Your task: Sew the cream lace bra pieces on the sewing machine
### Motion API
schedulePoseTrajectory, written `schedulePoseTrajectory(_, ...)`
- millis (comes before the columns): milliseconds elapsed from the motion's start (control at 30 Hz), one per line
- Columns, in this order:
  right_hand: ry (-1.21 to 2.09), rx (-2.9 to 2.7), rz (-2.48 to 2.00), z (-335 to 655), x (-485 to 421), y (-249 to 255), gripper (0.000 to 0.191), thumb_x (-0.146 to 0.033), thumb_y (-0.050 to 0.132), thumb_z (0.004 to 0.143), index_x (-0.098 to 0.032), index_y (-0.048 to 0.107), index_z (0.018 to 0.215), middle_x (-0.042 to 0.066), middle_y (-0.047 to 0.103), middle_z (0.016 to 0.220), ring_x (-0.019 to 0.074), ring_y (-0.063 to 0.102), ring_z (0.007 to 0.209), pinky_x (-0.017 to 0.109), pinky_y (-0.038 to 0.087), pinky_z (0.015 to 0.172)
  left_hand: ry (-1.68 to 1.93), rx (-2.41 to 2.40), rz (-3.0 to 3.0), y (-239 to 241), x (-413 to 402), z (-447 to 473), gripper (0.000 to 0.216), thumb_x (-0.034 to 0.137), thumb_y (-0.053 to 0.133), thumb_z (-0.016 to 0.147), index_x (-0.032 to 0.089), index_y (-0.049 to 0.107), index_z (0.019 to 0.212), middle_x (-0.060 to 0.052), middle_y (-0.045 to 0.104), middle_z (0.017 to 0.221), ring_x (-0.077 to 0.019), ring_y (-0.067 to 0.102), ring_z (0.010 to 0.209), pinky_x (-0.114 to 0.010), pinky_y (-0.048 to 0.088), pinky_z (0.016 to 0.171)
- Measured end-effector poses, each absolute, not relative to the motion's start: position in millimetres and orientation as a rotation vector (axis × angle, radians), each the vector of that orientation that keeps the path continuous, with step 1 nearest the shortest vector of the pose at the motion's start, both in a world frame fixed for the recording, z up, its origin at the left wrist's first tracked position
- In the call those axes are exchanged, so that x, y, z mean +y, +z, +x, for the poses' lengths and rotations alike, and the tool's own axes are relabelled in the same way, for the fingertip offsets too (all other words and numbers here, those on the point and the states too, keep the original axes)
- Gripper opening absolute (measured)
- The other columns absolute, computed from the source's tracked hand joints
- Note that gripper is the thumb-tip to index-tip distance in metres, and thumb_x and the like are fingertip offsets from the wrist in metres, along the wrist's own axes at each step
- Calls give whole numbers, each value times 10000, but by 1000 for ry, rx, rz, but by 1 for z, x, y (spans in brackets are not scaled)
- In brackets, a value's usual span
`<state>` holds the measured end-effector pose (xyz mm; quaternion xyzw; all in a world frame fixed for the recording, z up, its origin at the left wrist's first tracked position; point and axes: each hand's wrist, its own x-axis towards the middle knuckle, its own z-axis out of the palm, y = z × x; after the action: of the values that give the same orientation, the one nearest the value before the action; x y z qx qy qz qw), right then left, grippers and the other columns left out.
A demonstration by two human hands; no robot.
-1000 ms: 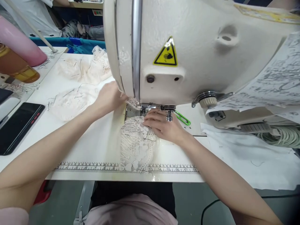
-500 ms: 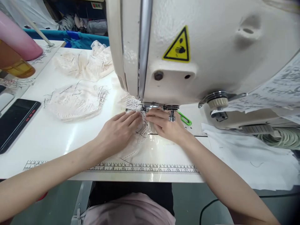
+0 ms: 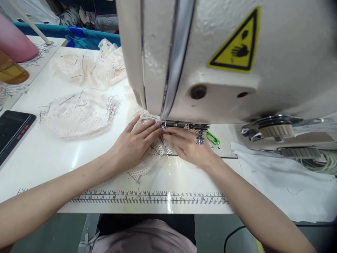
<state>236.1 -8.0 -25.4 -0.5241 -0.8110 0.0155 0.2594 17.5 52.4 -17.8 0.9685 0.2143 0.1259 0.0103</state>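
Note:
A cream lace piece point(image 3: 147, 163) lies on the white table under the head of a big cream sewing machine point(image 3: 210, 59). My left hand point(image 3: 135, 144) lies flat on the lace with its fingers stretched toward the presser foot point(image 3: 172, 124). My right hand point(image 3: 188, 144) rests on the lace just right of it, fingers extended and pressed on the fabric beneath the foot. The fingertips of both hands nearly meet at the needle area. The needle itself is hidden by the machine head.
Two heaps of lace pieces point(image 3: 79, 112) point(image 3: 89, 68) lie at the left. A black phone point(image 3: 12, 131) sits at the left edge. A ruler strip point(image 3: 152, 197) runs along the table's front. White cloth point(image 3: 279, 179) lies right. A green clip point(image 3: 212, 138) sits behind my right hand.
My left hand came back from behind the machine head and settled flat on the lace beside my right hand. The view moved closer to the machine.

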Motion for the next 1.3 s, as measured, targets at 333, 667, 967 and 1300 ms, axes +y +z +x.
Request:
schedulePoseTrajectory(333, 21, -2233, -1449, 236, -8, -25, 238, -243, 488, 966, -294, 711, 1035, 16, 724, 1025, 184, 664, 921, 335, 496, 828, 434, 678, 3016, -20, 49, 19, 427, 181, 377, 995, 159, 525, 1396, -109, 598, 1372, -286, 522, 1313, -598, 293, 1178)
schedulePoseTrajectory(667, -105, -2282, -1430, 238, -10, -28, 230, -217, 513, 947, -299, 706, 1043, 12, 718, 1105, 191, 660, 958, 348, 483, 847, 449, 694, 3024, -19, 48, 21, 420, 180, 384, 1001, 165, 530, 1394, -110, 589, 1381, -293, 532, 1304, -617, 300, 1169)
schedulePoseTrajectory(967, -89, -2264, -1450, 239, -8, -33, 222, -246, 526, 947, -311, 701, 1068, 20, 712, 1142, 200, 658, 972, 358, 478, 864, 487, 714, 2957, -19, 48, 21, 450, 170, 422, 974, 204, 524, 1410, -95, 595, 1377, -294, 544, 1293, -637, 260, 1182)
schedulePoseTrajectory(1300, -168, -2282, -1424, 237, -13, -26, 313, -103, 459, 915, -270, 672, 1072, 5, 711, 1141, 188, 652, 926, 355, 477, 832, 534, 438, 3214, 9, 47, 7, 314, 179, 477, 981, 187, 633, 1254, -78, 647, 1311, -271, 632, 1168, -470, 504, 973)
